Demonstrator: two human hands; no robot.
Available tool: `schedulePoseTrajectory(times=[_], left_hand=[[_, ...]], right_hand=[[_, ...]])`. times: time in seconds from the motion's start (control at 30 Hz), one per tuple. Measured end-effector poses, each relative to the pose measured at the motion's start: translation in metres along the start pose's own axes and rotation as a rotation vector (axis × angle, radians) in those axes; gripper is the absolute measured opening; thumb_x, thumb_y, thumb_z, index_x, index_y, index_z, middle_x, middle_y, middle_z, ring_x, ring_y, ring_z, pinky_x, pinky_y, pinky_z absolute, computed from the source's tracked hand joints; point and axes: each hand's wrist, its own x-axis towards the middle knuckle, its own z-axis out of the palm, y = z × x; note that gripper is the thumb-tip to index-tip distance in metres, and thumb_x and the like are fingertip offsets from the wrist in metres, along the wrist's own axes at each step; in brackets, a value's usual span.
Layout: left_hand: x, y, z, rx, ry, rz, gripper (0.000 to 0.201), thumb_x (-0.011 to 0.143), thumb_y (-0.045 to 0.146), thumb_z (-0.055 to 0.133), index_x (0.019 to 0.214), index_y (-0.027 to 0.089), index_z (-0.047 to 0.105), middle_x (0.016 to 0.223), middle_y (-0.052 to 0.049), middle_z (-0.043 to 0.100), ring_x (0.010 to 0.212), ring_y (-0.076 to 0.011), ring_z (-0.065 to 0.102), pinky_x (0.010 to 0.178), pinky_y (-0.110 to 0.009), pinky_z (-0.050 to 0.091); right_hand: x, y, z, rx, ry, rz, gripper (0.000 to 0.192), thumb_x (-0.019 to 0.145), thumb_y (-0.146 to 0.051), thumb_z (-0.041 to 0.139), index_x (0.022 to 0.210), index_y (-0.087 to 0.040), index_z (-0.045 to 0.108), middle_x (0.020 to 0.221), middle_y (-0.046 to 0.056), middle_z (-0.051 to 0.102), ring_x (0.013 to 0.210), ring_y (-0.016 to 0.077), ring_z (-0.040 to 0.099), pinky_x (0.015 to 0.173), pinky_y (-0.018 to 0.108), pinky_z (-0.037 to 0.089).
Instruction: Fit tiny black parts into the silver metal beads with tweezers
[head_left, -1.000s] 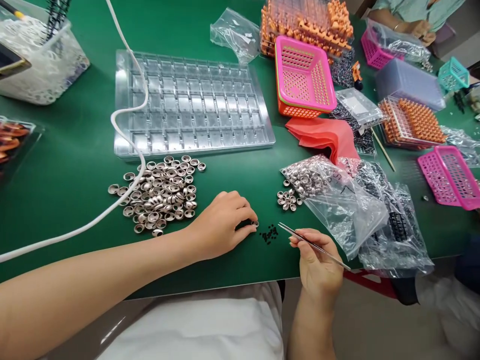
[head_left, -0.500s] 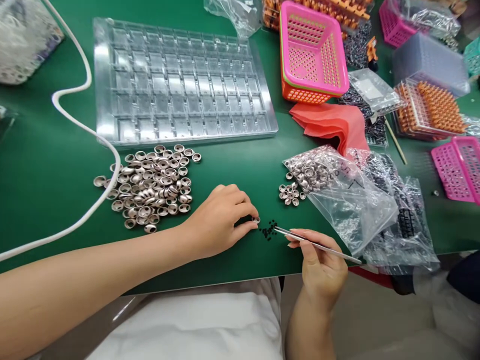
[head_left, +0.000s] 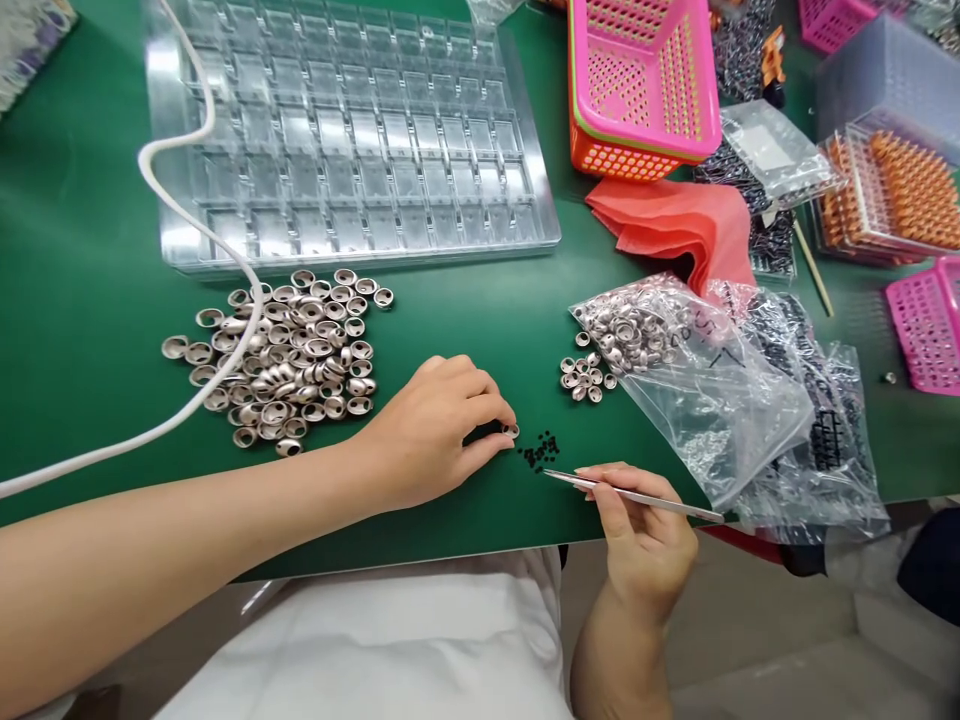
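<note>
My left hand rests on the green table, thumb and forefinger pinching a small silver metal ring. Just to the right lies a little scatter of tiny black pieces. My right hand is closed around metal tweezers, whose tips point left at the lower edge of the black pieces. Whether the tips grip a piece is too small to tell. Left of my left hand spreads a heap of silver cup-shaped rings. Several smaller silver parts lie beyond the tweezers.
A clear compartment tray lies at the back left, crossed by a white cable. At right are a plastic bag of silver parts, red cloth-like sheets, stacked baskets and boxed orange pieces.
The tweezer tips have shifted down and slightly left, from the right side of the black pieces to their lower edge. My left hand keeps its pinch on the ring. The camera view has shifted slightly.
</note>
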Motion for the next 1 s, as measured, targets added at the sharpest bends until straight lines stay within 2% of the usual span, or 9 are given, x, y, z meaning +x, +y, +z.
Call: schedulePoseTrajectory(times=[0.17, 0.37, 0.57, 0.8, 1.0], left_hand=[[0.0003, 0.0004, -0.0008, 0.002, -0.014, -0.008, 0.010, 0.095, 0.029, 0.066, 0.096, 0.022, 0.073, 0.092, -0.002, 0.071, 0.091, -0.0200, 0.059, 0.079, -0.036, 0.036], [0.0007, 0.0006, -0.0015, 0.003, -0.018, -0.012, 0.011, 0.096, 0.030, 0.065, 0.097, 0.022, 0.073, 0.093, -0.003, 0.070, 0.090, -0.0201, 0.058, 0.080, -0.036, 0.036], [0.0011, 0.0008, -0.0021, 0.011, -0.037, -0.026, 0.016, 0.097, 0.033, 0.061, 0.096, 0.022, 0.073, 0.094, -0.004, 0.071, 0.092, -0.0209, 0.058, 0.080, -0.036, 0.037], [0.0007, 0.0000, -0.0005, 0.009, -0.016, -0.005, 0.011, 0.095, 0.030, 0.066, 0.096, 0.022, 0.072, 0.092, -0.002, 0.071, 0.091, -0.0204, 0.058, 0.079, -0.036, 0.036], [0.0009, 0.0007, -0.0012, 0.007, -0.020, -0.010, 0.009, 0.095, 0.029, 0.067, 0.096, 0.022, 0.073, 0.092, -0.002, 0.071, 0.091, -0.0207, 0.059, 0.079, -0.036, 0.036]], right_hand=[[0.0003, 0.0002, -0.0007, -0.025, 0.001, 0.008, 0.013, 0.085, -0.016, 0.073, 0.096, -0.021, 0.069, 0.087, 0.003, 0.075, 0.076, 0.0180, 0.074, 0.064, 0.033, 0.065], [0.0008, -0.0004, 0.0013, -0.037, -0.029, 0.000, 0.014, 0.085, -0.014, 0.073, 0.095, -0.022, 0.070, 0.088, 0.002, 0.076, 0.079, 0.0176, 0.074, 0.066, 0.032, 0.065], [0.0009, -0.0024, 0.0035, -0.056, -0.007, -0.010, 0.015, 0.086, -0.017, 0.073, 0.099, -0.022, 0.070, 0.093, 0.004, 0.079, 0.077, 0.0188, 0.075, 0.070, 0.038, 0.066], [-0.0005, -0.0020, 0.0045, -0.021, 0.021, -0.032, 0.014, 0.085, -0.014, 0.072, 0.097, -0.022, 0.070, 0.089, 0.002, 0.078, 0.076, 0.0179, 0.075, 0.064, 0.033, 0.065], [-0.0003, -0.0002, 0.0045, -0.052, 0.004, -0.038, 0.017, 0.086, -0.014, 0.072, 0.100, -0.022, 0.070, 0.091, 0.002, 0.077, 0.076, 0.0170, 0.075, 0.066, 0.034, 0.066]])
